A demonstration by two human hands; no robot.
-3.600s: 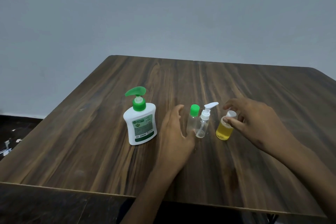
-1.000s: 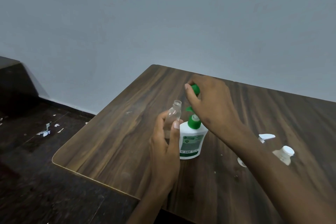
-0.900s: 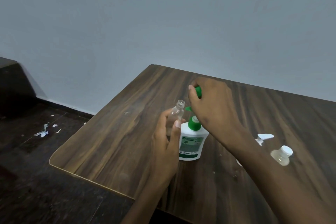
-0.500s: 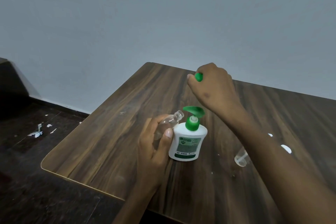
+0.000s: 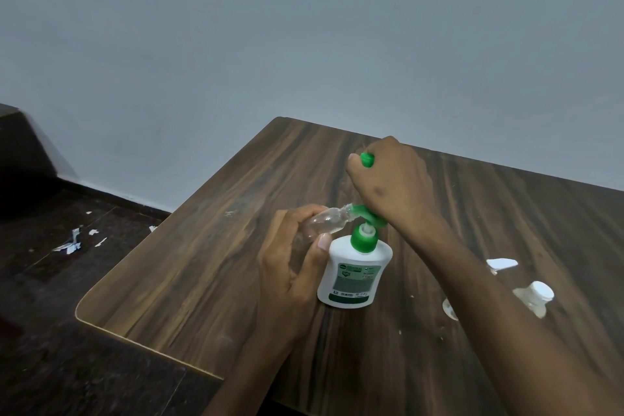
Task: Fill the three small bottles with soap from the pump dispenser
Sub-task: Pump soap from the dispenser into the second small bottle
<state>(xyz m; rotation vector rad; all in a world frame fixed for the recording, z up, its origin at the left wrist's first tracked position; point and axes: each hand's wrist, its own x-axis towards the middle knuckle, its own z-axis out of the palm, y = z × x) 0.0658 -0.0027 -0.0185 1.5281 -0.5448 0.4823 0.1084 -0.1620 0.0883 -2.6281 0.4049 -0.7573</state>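
On the wooden table stood the pump dispenser, heel of the right hand on its pump, fingers pinching a green cap. Left hand gripped the light, likely slippery clear bottle mid-body, mouth at the spout.

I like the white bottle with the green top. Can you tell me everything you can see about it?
The pump dispenser is a squat white plastic bottle with a green collar, a green pump head and a green-and-grey label. It stands upright on the wooden table. The right hand rests on its pump head. The left hand holds a small clear bottle tilted, its mouth at the spout.
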